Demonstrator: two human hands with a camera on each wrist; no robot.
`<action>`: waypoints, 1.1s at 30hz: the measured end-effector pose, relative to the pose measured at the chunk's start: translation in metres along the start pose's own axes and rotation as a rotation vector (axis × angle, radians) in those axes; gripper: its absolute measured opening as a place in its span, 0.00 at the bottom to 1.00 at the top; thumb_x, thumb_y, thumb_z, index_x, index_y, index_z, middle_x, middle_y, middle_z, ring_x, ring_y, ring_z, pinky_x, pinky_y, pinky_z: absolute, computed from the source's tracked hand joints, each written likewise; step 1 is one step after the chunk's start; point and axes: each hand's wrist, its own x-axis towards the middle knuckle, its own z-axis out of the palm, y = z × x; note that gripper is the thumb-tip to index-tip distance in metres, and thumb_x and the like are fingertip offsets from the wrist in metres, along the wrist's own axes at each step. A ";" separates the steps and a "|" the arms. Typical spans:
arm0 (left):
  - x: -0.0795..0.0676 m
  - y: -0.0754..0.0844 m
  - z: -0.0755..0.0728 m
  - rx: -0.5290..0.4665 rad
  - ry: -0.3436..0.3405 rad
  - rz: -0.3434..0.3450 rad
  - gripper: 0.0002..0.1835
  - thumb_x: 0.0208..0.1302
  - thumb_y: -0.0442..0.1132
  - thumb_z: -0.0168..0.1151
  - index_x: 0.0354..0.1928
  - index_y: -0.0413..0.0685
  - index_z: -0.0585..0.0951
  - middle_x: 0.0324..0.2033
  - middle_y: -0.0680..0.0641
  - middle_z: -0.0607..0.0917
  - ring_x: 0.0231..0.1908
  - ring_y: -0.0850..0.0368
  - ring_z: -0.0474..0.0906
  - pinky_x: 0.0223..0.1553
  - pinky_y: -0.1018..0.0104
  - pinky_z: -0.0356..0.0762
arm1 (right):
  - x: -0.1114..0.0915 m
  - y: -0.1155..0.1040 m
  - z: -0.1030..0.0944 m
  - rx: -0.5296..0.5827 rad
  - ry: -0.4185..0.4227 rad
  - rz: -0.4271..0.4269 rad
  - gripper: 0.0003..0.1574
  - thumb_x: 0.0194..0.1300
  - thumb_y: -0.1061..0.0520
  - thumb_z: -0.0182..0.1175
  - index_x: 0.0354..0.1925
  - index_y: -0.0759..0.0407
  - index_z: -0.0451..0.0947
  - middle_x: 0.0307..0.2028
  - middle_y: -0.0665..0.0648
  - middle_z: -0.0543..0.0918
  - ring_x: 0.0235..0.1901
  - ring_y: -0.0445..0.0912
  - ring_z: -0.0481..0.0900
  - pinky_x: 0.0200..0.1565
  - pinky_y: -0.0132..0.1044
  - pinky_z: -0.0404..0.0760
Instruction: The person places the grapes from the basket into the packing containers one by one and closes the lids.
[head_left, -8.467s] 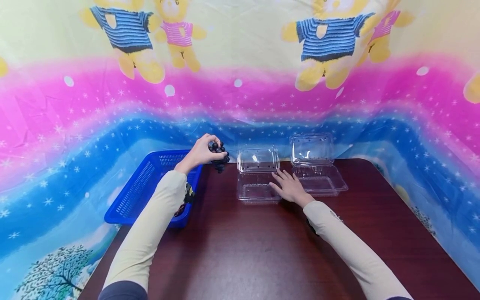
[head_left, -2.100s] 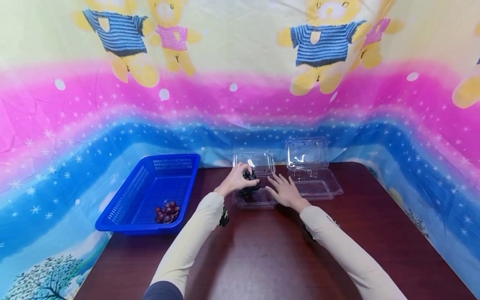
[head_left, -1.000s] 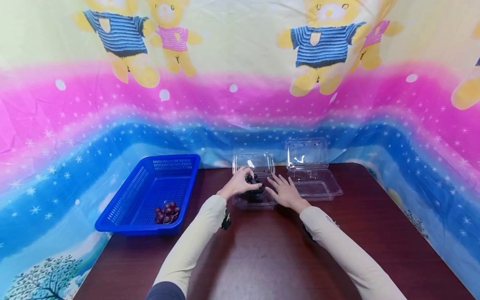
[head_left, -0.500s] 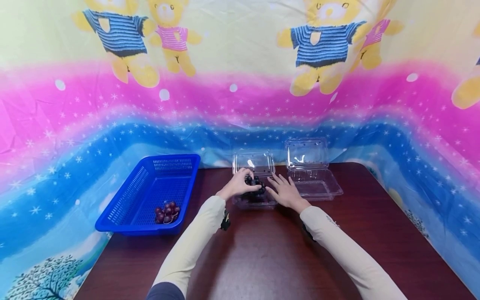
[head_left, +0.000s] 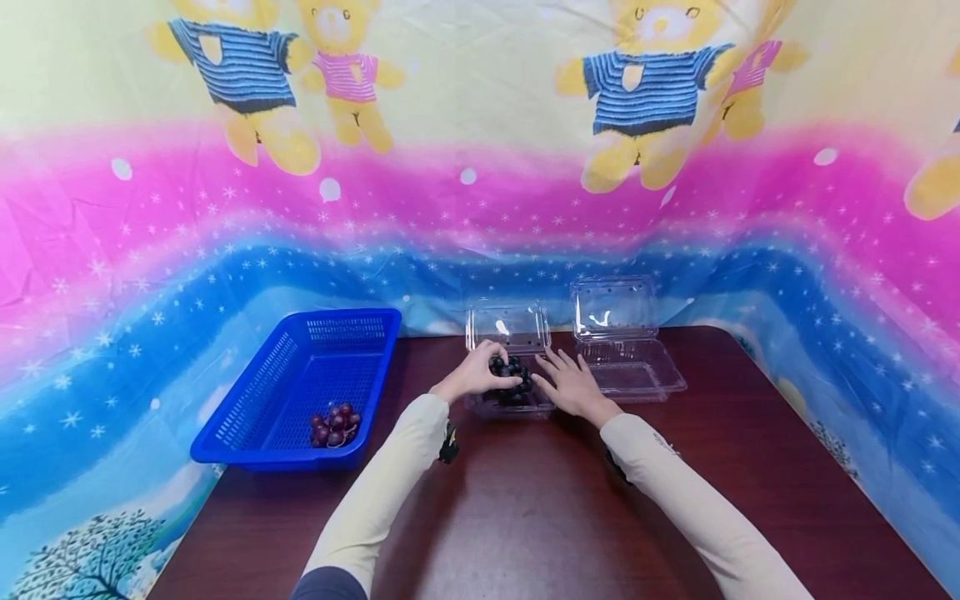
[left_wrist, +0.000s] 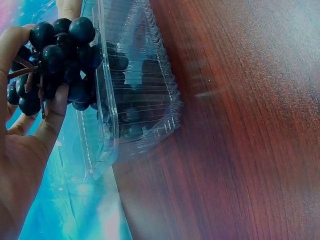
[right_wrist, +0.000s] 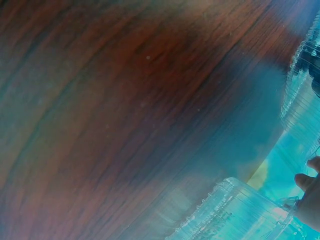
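My left hand holds a bunch of black grapes between thumb and curled fingers, over the base of the left clear plastic clamshell box. In the left wrist view the bunch's brown stems show near the thumb, and dark grapes show through the box wall. That box's lid stands raised behind. With fingers spread, my right hand rests at the same box's right edge; only a few fingers enter the right wrist view.
A second clear clamshell box stands to the right, its lid raised. At the left is a blue plastic basket with a bunch of red grapes in its near right corner. A printed cloth hangs behind the brown table.
My left hand has carried the black grapes from beside the basket rightward and down into the left box, sinking slightly over the last second. My right hand stays at the box's edge.
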 end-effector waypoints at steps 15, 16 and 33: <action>-0.003 -0.003 0.002 -0.022 -0.017 0.028 0.20 0.49 0.54 0.70 0.36 0.52 0.73 0.49 0.47 0.73 0.45 0.55 0.70 0.49 0.60 0.69 | 0.000 0.000 0.002 0.007 -0.014 0.011 0.39 0.69 0.31 0.31 0.70 0.48 0.54 0.72 0.56 0.51 0.70 0.56 0.47 0.67 0.59 0.40; -0.003 -0.004 0.002 -0.025 -0.017 0.029 0.20 0.49 0.54 0.70 0.36 0.52 0.73 0.49 0.47 0.73 0.45 0.54 0.70 0.49 0.60 0.69 | 0.000 0.000 0.002 0.011 -0.015 0.012 0.39 0.69 0.32 0.31 0.70 0.48 0.54 0.72 0.56 0.51 0.70 0.56 0.47 0.67 0.59 0.40; -0.004 -0.009 0.005 -0.023 -0.026 0.048 0.21 0.47 0.50 0.73 0.37 0.51 0.73 0.45 0.48 0.72 0.46 0.54 0.70 0.52 0.60 0.69 | 0.000 0.001 0.002 0.019 0.002 -0.007 0.37 0.70 0.34 0.34 0.70 0.48 0.54 0.71 0.57 0.53 0.70 0.57 0.48 0.66 0.60 0.42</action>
